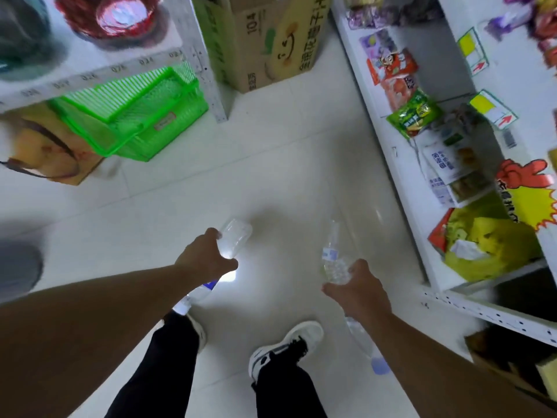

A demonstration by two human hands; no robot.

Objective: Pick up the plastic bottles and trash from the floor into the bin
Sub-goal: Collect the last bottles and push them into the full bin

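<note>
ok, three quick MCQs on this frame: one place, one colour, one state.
1. Where is the cardboard box?
A. on the floor between the shelving units
B. in the basket
C. on a shelf

2. What colour is the basket?
A. red
B. green
C. blue

3. What is the left hand doing?
A. empty
B. holding a bottle
C. resting on a shelf

Key: 1 A, it stands on the tiles up the aisle. 2 B, bright green slats. 3 B, fingers wrap the clear bottle.
</note>
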